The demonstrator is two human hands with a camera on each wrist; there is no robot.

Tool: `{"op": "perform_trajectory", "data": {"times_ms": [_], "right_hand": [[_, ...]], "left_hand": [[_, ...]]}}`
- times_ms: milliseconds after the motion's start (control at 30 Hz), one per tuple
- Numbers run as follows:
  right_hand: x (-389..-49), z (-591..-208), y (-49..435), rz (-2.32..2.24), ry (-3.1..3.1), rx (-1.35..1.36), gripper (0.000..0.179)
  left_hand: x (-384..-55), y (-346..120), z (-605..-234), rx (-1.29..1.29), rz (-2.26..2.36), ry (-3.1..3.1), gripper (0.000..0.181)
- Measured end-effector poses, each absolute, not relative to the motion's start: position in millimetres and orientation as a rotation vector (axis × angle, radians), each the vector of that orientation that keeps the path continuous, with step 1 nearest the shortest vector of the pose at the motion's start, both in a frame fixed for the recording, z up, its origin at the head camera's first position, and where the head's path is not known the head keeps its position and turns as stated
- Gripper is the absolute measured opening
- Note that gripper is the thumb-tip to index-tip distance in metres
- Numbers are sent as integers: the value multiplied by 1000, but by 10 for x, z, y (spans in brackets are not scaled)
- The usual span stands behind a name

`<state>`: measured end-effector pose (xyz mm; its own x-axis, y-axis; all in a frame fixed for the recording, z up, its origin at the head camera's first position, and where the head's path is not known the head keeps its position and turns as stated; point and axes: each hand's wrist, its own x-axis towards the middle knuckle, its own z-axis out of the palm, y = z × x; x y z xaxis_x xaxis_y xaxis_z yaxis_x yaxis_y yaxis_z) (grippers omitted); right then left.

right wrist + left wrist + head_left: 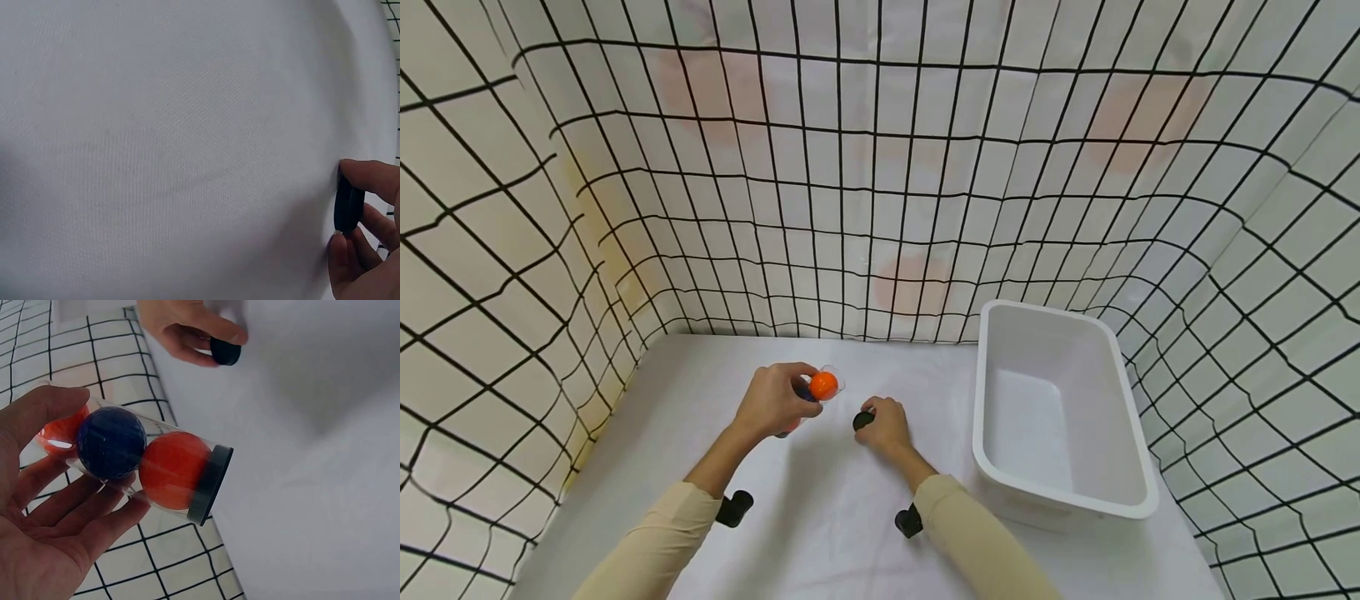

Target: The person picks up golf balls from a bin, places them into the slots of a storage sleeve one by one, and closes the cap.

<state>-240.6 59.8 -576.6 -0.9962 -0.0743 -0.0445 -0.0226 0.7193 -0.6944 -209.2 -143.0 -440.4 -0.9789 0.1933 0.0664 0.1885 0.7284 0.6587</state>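
Note:
My left hand grips a clear plastic tube above the table. Inside it sit an orange ball, a blue ball in the middle and a red-orange ball against the black cap. That cap closes one end; the other end, by the thumb, is uncapped in the head view. Between thumb and fingers my right hand pinches a loose black round cap, low over the white tabletop and to the right of the tube.
A white plastic tub stands on the table at the right. Black grid netting surrounds the back and sides. A black wrist-camera piece sits at the left wrist, another at the right.

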Motion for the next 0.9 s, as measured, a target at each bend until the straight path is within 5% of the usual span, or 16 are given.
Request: {"op": "perform_trajectory", "data": {"times_ms": [900], "right_hand": [[-2562,-4896,608,-1496,2768,24,40]], "left_hand": [[-2121,-1246,-4841,154,1167,2912,40]]}}
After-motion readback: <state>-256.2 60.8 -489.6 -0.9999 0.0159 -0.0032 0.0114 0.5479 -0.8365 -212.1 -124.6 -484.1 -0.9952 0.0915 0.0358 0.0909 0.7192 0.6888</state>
